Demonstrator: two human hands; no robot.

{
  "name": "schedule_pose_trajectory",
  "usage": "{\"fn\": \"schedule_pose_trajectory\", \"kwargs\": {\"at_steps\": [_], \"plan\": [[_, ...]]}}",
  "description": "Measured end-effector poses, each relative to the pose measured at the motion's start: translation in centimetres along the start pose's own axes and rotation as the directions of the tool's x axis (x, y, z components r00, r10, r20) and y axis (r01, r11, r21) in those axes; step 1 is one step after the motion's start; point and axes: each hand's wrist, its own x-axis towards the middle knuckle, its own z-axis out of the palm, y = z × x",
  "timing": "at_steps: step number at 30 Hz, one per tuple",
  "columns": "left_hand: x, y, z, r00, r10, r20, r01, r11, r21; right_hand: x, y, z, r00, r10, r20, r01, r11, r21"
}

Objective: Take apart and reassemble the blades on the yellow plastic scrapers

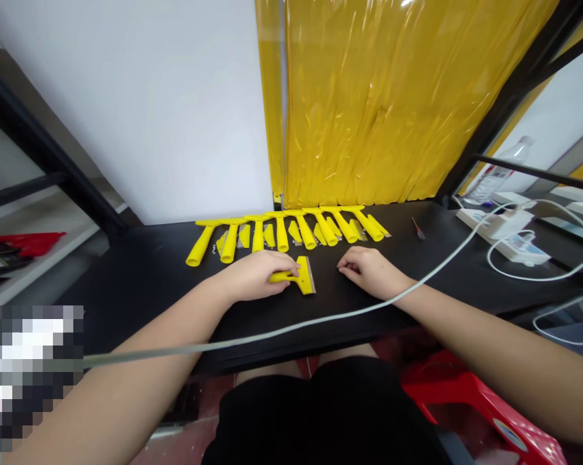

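My left hand (265, 274) is closed around the handle of a yellow scraper (305, 276), just above the black table. The scraper's wide head points right and carries a metal blade along its edge. To the right of the blade, apart from it, my right hand (366, 270) has its fingertips drawn together; whatever may be in them is too small or hidden. Behind both hands runs a row of yellow T-shaped handles (282, 234), their round ends toward me. Smaller yellow pieces (268, 234) with metal blades lie between and behind them.
A white cable (291, 329) stretches across the front over both forearms. On the right are a small screwdriver (418, 229), a white power strip (509, 239) and a clear bottle (499, 171). A yellow plastic curtain (368, 97) hangs behind. A red stool (485, 400) stands below.
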Motion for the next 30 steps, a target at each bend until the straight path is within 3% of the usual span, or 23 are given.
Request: {"fn": "schedule_pose_trajectory", "kwargs": {"at_steps": [5,9,12,14,18,21,25,30], "plan": [[-0.1,-0.1,-0.1,1.000,0.002,-0.010,-0.002,1.000,-0.021,4.4,-0.7,0.5,0.978,-0.048,0.205,0.017,0.989,0.147],[-0.1,-0.5,-0.1,1.000,0.013,-0.010,-0.014,0.998,-0.067,6.6,0.0,0.6,0.932,0.021,0.361,-0.138,0.943,0.302],[-0.1,-0.5,-0.2,1.000,0.007,-0.003,-0.007,0.997,-0.075,6.9,0.8,0.5,0.901,0.032,0.432,-0.243,0.862,0.444],[-0.1,-0.4,-0.2,1.000,-0.003,-0.006,0.002,0.997,-0.079,6.5,1.5,0.2,0.893,0.017,0.450,-0.286,0.795,0.536],[0.0,-0.3,-0.1,1.000,-0.014,-0.014,0.013,0.996,-0.084,5.7,2.5,-0.6,0.919,-0.002,0.395,-0.289,0.679,0.675],[-0.1,-0.3,-0.1,1.000,-0.026,-0.010,0.025,0.997,-0.075,5.6,3.0,-0.8,0.925,0.025,0.380,-0.308,0.636,0.708],[-0.1,-0.2,-0.1,0.999,-0.045,-0.018,0.045,0.998,-0.043,5.6,2.8,-0.6,0.920,-0.009,0.392,-0.253,0.748,0.613],[-0.1,-0.1,-0.3,1.000,-0.026,-0.013,0.025,1.000,-0.017,5.8,2.0,0.0,0.952,-0.143,0.270,0.024,0.916,0.401]]}}
